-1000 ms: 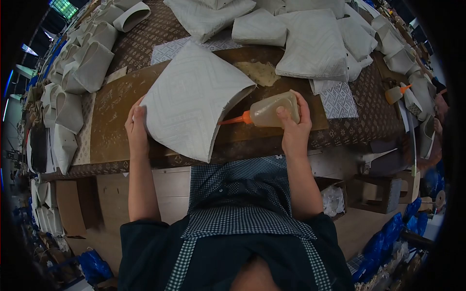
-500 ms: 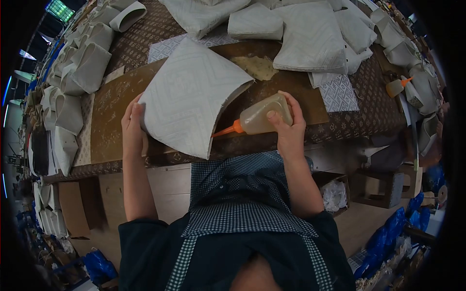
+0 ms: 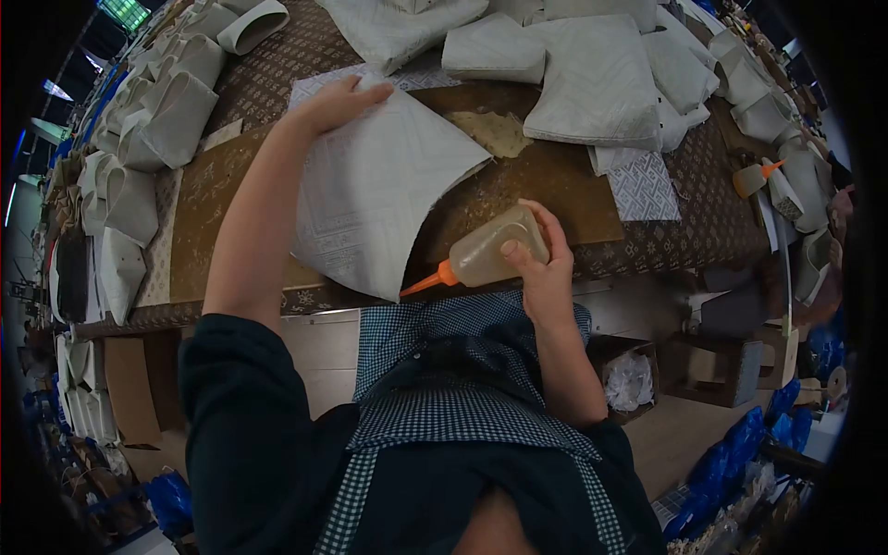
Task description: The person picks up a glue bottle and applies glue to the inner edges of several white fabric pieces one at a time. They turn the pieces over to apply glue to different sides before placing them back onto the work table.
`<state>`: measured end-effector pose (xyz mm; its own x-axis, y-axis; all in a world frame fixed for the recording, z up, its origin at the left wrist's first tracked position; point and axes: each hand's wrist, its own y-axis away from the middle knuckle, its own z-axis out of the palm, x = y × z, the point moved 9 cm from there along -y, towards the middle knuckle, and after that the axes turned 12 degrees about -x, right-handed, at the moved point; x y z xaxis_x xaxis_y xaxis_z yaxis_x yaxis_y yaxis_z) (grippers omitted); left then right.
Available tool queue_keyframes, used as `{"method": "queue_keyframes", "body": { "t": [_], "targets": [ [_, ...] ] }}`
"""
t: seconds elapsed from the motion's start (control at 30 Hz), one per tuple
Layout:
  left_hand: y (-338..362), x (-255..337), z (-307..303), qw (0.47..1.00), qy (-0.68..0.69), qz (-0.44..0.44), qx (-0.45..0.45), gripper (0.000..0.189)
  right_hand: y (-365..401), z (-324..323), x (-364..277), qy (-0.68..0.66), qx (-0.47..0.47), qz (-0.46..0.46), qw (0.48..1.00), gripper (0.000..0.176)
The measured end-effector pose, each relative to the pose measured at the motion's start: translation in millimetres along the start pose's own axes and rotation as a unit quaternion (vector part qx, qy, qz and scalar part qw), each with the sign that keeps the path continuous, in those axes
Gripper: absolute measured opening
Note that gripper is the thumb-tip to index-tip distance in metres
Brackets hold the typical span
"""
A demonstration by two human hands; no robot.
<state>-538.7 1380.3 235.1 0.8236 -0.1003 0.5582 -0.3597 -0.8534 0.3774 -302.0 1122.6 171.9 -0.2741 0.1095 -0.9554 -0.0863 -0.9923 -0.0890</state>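
Observation:
A white patterned fabric piece point(image 3: 370, 185) lies at the table's front, its curved open edge facing right. My left hand point(image 3: 347, 104) grips its far top corner, thumb over the upper face and other fingers partly hidden at the edge. In my right hand point(image 3: 544, 254) is a translucent squeeze bottle point(image 3: 490, 248) with an orange nozzle, tilted down to the left. The nozzle tip is at the piece's lower corner, near the table's front edge. Under the piece lies a brown stained board point(image 3: 573, 199).
More white pieces point(image 3: 597, 79) are heaped at the back, and others point(image 3: 171, 111) line the left side. A second orange-tipped bottle point(image 3: 747, 180) stands at the right. Below the table are an open box with clear plastic point(image 3: 629, 379) and a wooden stool point(image 3: 712, 368).
My left hand has moved from the piece's left side up to its far corner. The bottle and its nozzle have moved slightly toward me along the edge, to the lower corner.

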Motion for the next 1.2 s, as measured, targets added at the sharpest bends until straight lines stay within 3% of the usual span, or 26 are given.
{"method": "queue_keyframes", "body": {
  "t": [0.03, 0.13, 0.23, 0.3, 0.37, 0.47, 0.67, 0.77, 0.97, 1.2],
  "targets": [
    [-8, -2, 1, 1.000, 0.009, -0.003, -0.011, 0.087, 1, -2, -1, 0.000, 0.006, 0.000, 1.000, 0.060],
    [-1, -2, -1, 1.000, 0.020, 0.021, 0.010, 0.074, 5, -7, -3, -0.001, 0.020, -0.016, 1.000, 0.061],
    [28, 9, -23, 0.963, 0.234, 0.134, 0.020, 0.067, 5, -18, -10, -0.005, 0.057, -0.043, 0.997, 0.062],
    [66, 18, -51, 0.929, 0.294, 0.197, 0.103, 0.058, 8, -28, -18, -0.011, 0.088, -0.062, 0.994, 0.063],
    [112, 32, -59, 0.896, 0.340, 0.255, 0.131, 0.057, 8, -36, -28, -0.020, 0.113, -0.089, 0.989, 0.063],
    [124, 12, -69, 0.870, 0.337, 0.323, 0.163, 0.060, 6, -44, -38, -0.017, 0.129, -0.119, 0.984, 0.063],
    [87, -38, -56, 0.868, 0.458, 0.162, 0.098, 0.063, 1, -56, -43, -0.117, 0.156, -0.138, 0.971, 0.064],
    [75, -17, -51, 0.883, 0.445, 0.106, 0.103, 0.059, -2, -60, -60, -0.132, 0.168, -0.176, 0.961, 0.065],
    [54, 10, -39, 0.889, 0.443, 0.115, 0.027, 0.061, -7, -83, -82, -0.125, 0.188, -0.234, 0.946, 0.059],
    [35, 3, -35, 0.880, 0.463, 0.108, -0.002, 0.061, -20, -81, -73, -0.151, 0.180, -0.227, 0.945, 0.054]
  ]
}}
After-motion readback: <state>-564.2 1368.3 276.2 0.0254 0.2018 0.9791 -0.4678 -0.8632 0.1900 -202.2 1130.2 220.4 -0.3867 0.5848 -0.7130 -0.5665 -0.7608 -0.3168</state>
